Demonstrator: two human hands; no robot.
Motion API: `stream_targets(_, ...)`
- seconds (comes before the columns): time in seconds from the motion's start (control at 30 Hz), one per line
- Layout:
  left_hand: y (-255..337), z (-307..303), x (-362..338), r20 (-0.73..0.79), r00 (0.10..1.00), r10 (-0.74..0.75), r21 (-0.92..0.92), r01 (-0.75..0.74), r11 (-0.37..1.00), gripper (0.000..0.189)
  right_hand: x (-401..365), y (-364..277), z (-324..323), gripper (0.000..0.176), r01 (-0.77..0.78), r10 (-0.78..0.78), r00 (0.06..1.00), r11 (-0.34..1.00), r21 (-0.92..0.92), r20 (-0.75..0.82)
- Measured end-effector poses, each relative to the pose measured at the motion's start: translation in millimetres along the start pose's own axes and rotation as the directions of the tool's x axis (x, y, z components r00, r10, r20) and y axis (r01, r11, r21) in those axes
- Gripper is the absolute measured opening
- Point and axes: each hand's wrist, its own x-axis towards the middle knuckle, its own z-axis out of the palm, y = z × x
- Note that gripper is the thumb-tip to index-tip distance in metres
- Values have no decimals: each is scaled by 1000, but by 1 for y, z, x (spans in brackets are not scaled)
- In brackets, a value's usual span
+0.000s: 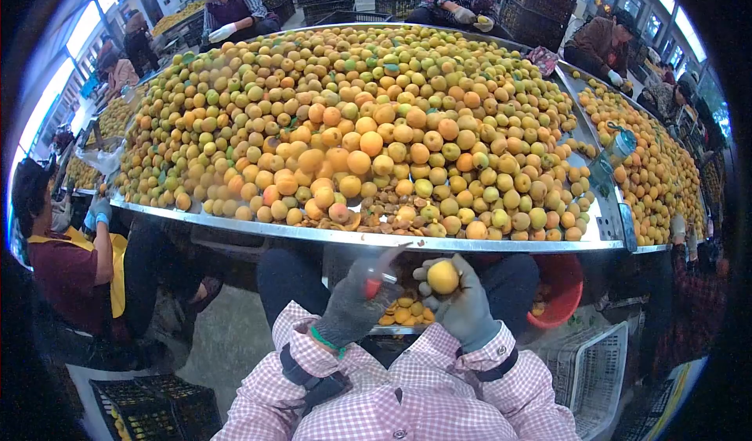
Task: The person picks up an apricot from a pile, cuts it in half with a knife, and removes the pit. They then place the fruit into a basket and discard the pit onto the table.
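Note:
My left hand (350, 298), in a dark grey glove, is closed around the red handle of a small knife (373, 287). The knife's blade, blurred, points up toward the table edge. Between the gloved fingers of my right hand (468, 309) is a whole yellow apricot (443, 277), just to the right of the knife and apart from it. Below both hands, apricot halves (406, 312) lie in a container over my lap. Ahead, a large heap of apricots (337, 128) covers the metal table (329, 236), with pits and scraps (392, 207) near its front edge.
To my right stand a red bucket (576, 290) and a white plastic crate (597, 378). A greenish plastic bottle (615, 157) lies by the table's right divider. Black crates (157, 406) sit at lower left. Several co-workers sit around the tables, one close on my left (70, 261).

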Motion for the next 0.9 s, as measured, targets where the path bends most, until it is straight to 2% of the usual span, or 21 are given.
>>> stream_targets(0.03,-3,6,2,60,998,24,-83,-19,996,46,-1,4,5,32,-1,1,1000,1000,2,-1)
stream_targets(0.07,-4,10,2,118,992,52,-167,-32,985,50,-2,9,9,28,-37,32,998,993,115,45)
stream_targets(0.1,-1,9,2,121,992,48,-165,-27,986,50,-4,11,19,25,-78,58,994,971,225,93)
stream_targets(0.13,5,8,1,177,978,108,-24,-106,994,53,-14,5,32,17,-69,50,992,983,169,118)
stream_targets(0.17,7,9,0,242,957,160,110,-191,975,56,-15,11,29,17,-70,51,992,983,172,111)
stream_targets(0.2,5,10,-1,291,950,111,118,-151,981,60,-16,20,21,18,83,-63,994,964,-253,88)
stream_targets(0.23,7,9,-1,294,950,107,115,-146,983,60,-16,27,15,19,204,-170,979,749,-631,115)
stream_targets(0.27,12,7,-1,346,930,121,174,-191,966,60,-13,32,17,25,14,-22,999,984,-179,-42)
stream_targets(0.3,15,5,0,395,909,133,230,-238,943,61,-13,35,14,25,10,-18,999,984,-179,-45)
stream_targets(0.4,15,1,1,419,890,183,271,-315,910,60,-18,45,6,25,-40,26,997,978,-203,-71)
stream_targets(0.5,5,5,-5,449,872,194,204,-311,928,58,-25,48,5,30,-43,34,999,951,-308,-35)
stream_targets(0.53,4,5,-6,451,872,191,201,-308,930,58,-30,35,17,34,-204,203,979,978,-38,-23)
stream_targets(0.57,4,4,-4,452,847,281,238,-417,877,59,-33,28,24,37,-353,355,934,907,228,34)
stream_targets(0.6,5,4,-2,453,813,367,275,-518,810,59,-33,28,22,37,-355,357,933,907,228,32)
stream_targets(0.67,11,1,1,477,792,381,282,-549,787,59,-35,29,17,41,-282,282,959,958,58,-1)
stream_targets(0.7,13,0,1,502,766,401,289,-585,758,59,-37,29,16,41,-285,286,958,957,61,-2)
stream_targets(0.73,10,1,0,504,766,399,289,-585,758,59,-38,29,14,41,-279,279,960,960,-16,-5)
stream_targets(0.77,6,1,1,505,732,458,266,-637,723,60,-39,28,13,40,-270,271,963,958,-94,-6)
stream_targets(0.8,3,2,1,504,693,515,244,-686,685,60,-40,30,7,40,-269,270,963,959,-91,-7)
stream_targets(0.87,3,6,-7,533,674,510,284,-711,643,59,-41,41,-10,39,-231,258,966,891,-390,16)
stream_targets(0.9,4,10,-9,559,655,508,323,-736,595,58,-40,44,-12,39,-233,258,966,892,-388,12)
